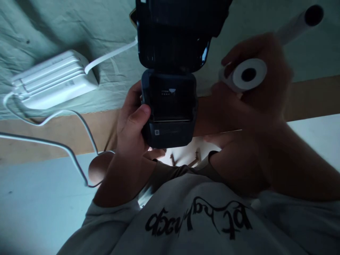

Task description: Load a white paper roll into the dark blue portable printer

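Observation:
My left hand (134, 118) is closed on the left side of a dark label printer (172, 132), thumb on its top edge. The printer's lid (172, 46) is swung up and back, and its dark inner bay shows. To the right of the printer, my right hand (271, 81) is closed around a small white paper roll (259, 73). The roll's round end with its dark core hole faces the camera. A loose end of the paper seems to lie near my fingertips, though blur hides the detail.
A white ridged box (58, 79) with white cords (111, 55) lies on the green cloth (114, 85) at left. Another white roll or tube (294, 26) lies at the upper right. A brown table edge (313, 97) runs across above my legs.

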Motion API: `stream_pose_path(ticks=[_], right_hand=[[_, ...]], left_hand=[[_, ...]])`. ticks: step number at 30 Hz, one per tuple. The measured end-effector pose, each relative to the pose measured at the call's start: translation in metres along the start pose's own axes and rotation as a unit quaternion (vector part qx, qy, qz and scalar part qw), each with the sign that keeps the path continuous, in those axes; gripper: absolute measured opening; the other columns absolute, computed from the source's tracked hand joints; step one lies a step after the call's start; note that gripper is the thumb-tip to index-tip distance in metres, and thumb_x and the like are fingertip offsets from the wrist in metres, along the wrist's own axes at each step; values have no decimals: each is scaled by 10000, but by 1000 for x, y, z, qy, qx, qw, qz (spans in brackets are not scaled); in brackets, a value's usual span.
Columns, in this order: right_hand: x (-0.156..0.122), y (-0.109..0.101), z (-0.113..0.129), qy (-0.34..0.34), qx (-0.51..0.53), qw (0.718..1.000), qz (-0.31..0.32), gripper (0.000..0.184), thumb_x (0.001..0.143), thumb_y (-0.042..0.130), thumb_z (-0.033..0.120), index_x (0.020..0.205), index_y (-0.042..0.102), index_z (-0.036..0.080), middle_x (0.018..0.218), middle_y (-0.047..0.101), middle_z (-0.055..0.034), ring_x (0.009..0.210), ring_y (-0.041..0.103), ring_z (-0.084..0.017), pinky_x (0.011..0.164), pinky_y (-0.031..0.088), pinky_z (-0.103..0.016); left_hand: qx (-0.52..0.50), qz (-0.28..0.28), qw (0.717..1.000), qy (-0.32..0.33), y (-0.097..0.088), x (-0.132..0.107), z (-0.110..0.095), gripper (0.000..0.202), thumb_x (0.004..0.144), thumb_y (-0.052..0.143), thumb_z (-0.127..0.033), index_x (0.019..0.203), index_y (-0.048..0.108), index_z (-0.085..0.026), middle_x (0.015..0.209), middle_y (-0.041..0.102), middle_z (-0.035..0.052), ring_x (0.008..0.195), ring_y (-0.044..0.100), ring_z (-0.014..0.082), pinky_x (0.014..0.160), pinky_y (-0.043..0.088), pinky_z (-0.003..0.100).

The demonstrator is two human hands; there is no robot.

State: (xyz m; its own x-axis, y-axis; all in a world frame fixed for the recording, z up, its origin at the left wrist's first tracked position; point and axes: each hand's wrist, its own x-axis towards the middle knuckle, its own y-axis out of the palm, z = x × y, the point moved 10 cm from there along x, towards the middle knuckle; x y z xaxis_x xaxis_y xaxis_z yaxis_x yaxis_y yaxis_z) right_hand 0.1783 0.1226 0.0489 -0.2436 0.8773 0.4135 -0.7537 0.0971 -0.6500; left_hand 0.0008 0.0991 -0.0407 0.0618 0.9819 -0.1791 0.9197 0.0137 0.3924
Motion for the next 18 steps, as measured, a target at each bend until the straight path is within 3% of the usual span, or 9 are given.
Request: stream_pose_path(ticks=[2, 5, 10, 14, 16, 18], right_hand=[[0, 5, -3, -6, -71, 997, 17, 237, 771, 546, 349, 907, 539, 155, 903, 556, -38, 915, 515, -97, 802, 438, -255], [2, 4, -12, 5, -152, 988, 19, 306, 775, 543, 408, 937, 568, 150, 935, 551, -48, 968, 509, -119, 836, 439, -269], [8, 1, -38, 44, -169, 984, 16, 353, 755, 560, 352, 1016, 550, 115, 1026, 557, -61, 984, 528, -116, 863, 432, -259], [6, 1, -41, 46, -143, 988, 41, 494, 741, 580, 351, 1149, 487, 90, 1103, 547, -75, 976, 555, -88, 830, 448, -207], [4, -16, -40, 38, -136, 990, -1, 494, 785, 521, 398, 1168, 489, 89, 1131, 543, -75, 985, 559, -88, 820, 438, -210], [-1, -49, -51, 67, -159, 979, -107, 475, 828, 426, 474, 1140, 542, 135, 1143, 551, -45, 991, 558, -98, 838, 420, -244]], left_hand=[[3, -2, 1000, -11, 0, 0, 3, 460, 741, 515, -409, 1139, 472, -182, 1011, 563, 95, 836, 580, 178, 595, 486, 283], [-5, 7, 1000, 22, 0, 0, -3, 419, 755, 509, -403, 1107, 510, -175, 984, 568, 70, 838, 586, 155, 641, 497, 275], [-4, 12, 999, 30, -1, 0, -3, 398, 769, 500, -387, 1100, 518, -169, 956, 570, 63, 816, 582, 146, 629, 488, 268], [-34, 15, 998, 53, 0, 0, -6, 389, 775, 515, -364, 1097, 537, -148, 960, 585, 49, 834, 585, 112, 680, 489, 226], [-43, 16, 997, 57, 1, -1, -6, 395, 777, 523, -358, 1100, 535, -131, 947, 585, 45, 831, 582, 95, 690, 481, 198], [-49, 13, 997, 53, 1, -1, -6, 365, 779, 529, -340, 1080, 538, -134, 923, 577, 37, 793, 566, 78, 657, 461, 181]])
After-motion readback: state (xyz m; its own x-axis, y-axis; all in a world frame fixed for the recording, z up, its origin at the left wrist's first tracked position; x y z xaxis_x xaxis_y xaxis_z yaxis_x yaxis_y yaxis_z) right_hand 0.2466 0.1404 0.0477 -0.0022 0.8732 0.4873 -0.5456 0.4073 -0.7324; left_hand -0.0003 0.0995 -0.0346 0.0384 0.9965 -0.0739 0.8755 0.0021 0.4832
